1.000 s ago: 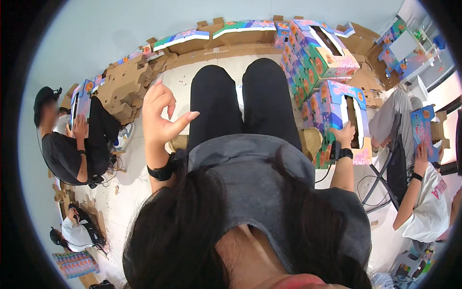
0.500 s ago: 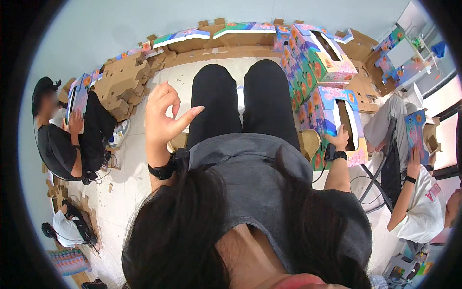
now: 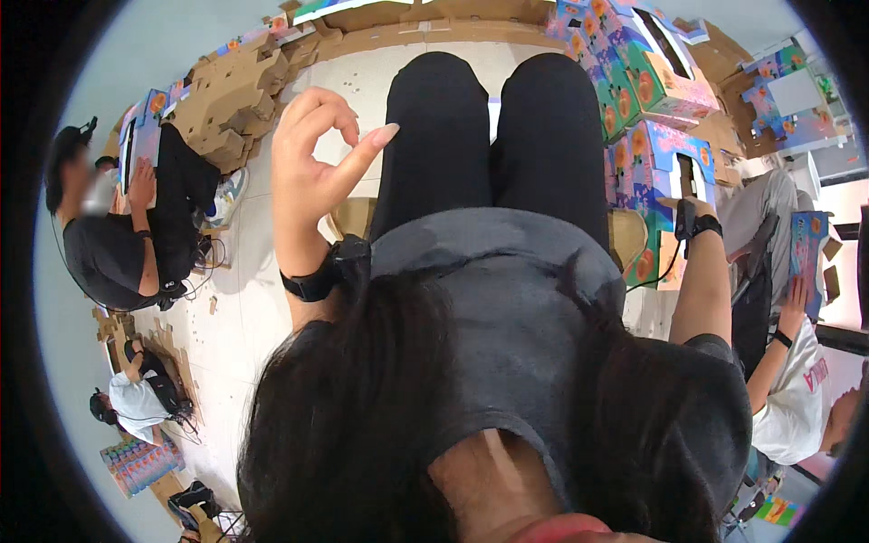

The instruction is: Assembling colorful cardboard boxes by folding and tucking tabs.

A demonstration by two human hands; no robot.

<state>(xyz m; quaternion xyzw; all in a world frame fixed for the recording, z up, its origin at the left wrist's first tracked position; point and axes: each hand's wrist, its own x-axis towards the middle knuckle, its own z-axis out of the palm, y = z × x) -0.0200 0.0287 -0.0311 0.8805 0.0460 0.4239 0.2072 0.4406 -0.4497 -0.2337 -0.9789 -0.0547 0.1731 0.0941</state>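
Observation:
My left hand (image 3: pixel 317 154) is raised in front of me, left of my legs. Its fingers are loosely curled, the thumb stands well apart from them, and it holds nothing. On the right, my right hand (image 3: pixel 695 215) is at the dark slot of a colourful printed cardboard box (image 3: pixel 641 185) beside my thigh. The fingers appear to reach into the opening and are mostly hidden, so their grip does not show. Both wrists wear black bands; a dark cable hangs from the right one.
More printed boxes (image 3: pixel 625 63) are stacked beyond that box. Flattened brown cardboard (image 3: pixel 217 109) lies along the left wall. A co-worker (image 3: pixel 100 226) sits at left with a box, another (image 3: pixel 797 371) at right holds a blue printed box. Farther back left is a third person (image 3: pixel 136 398).
My right hand has moved from the front of the box into its slot. The whole view has shifted, with my legs and the box appearing higher and farther right. My left hand keeps its pose.

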